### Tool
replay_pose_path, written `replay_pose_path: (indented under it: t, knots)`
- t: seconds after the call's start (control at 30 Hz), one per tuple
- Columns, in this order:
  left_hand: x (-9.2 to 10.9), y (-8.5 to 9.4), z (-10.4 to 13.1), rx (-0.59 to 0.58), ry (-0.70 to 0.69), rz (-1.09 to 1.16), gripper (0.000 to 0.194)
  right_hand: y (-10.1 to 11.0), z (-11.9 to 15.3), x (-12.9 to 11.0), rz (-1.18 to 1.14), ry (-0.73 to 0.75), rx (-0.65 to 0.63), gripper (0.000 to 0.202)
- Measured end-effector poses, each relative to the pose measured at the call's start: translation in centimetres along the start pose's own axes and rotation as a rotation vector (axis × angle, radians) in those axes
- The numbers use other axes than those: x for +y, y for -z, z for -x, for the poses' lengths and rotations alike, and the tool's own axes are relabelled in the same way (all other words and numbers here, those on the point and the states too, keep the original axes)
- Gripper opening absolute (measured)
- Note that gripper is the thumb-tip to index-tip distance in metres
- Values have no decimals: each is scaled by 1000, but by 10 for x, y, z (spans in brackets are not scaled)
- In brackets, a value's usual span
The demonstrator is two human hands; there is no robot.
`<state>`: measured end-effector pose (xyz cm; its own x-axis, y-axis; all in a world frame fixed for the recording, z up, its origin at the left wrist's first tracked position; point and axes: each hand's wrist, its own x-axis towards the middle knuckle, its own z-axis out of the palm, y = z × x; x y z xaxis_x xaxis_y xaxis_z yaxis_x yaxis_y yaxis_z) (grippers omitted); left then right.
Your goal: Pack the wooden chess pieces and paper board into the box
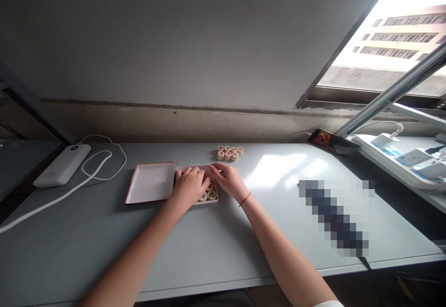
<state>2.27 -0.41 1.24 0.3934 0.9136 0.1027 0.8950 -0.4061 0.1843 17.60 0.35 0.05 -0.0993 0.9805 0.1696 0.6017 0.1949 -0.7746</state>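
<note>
A shallow white box (209,202) holds round Chinese chess pieces (212,195) with dark characters. My left hand (191,184) lies over the box with its fingers bent and slightly apart on the pieces; the fingertips are partly hidden. At the box's far right corner, my right hand (228,177) has its fingers bent around the rim. Whatever lies under its fingertips is hidden. Just beyond the box stands a small group of Chinese chess pieces (228,154) with red characters, set in two rows. Left of the box, its lid (153,184) rests with the white inside facing up.
A white power bank (62,165) with a looping white cable (52,209) sits at the left. A phone (332,142) leans at the back right, near a white tray (400,158) with chargers. A blurred dark object (334,218) lies on the grey desk (209,251).
</note>
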Motion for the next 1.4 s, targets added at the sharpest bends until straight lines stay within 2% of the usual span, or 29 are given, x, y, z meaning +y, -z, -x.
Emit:
replay_pose_path:
  t: [0.13,0.23,0.33,0.47,0.53,0.6,0.73,0.83,0.97,1.03,1.1,1.13,1.17,1.23,1.33,1.4]
  knots:
    - [3,2,-2,23,43,132,17,5,-1,2,-34,-39,-27,28]
    - [2,5,-1,146,80,224,12,13,-2,3,-126,-16,-69,30]
    - [-2,8,1,236,71,413,16,18,-1,-2,-256,79,-154,32]
    - [-6,10,4,227,81,706,25,20,1,-10,-400,90,-205,27]
    - [-8,8,5,271,111,776,25,22,-1,-6,-433,60,-150,30]
    - [-9,5,5,334,134,824,24,27,-5,4,-424,-3,-23,32]
    - [-12,1,4,400,124,906,24,48,-11,35,-165,-271,252,24]
    - [-14,-1,2,416,121,923,22,63,-12,55,43,-432,298,18]
    - [-14,-1,3,393,147,914,28,66,-12,63,126,-478,340,14]
    - [-13,1,4,384,130,831,27,59,-12,53,146,-433,397,16]
    - [-12,3,6,395,86,699,25,45,-9,34,91,-267,390,20]
    - [-12,4,7,404,58,633,23,37,-6,22,18,-136,343,24]
    - [-11,5,7,412,27,577,21,28,-3,9,-55,-13,229,25]
    - [-11,5,8,415,-29,506,20,12,5,-13,-131,126,98,27]
    - [-10,3,9,397,-73,461,19,-3,14,-32,-177,165,75,19]
    - [-10,2,9,391,-83,436,19,-3,13,-31,-180,152,110,18]
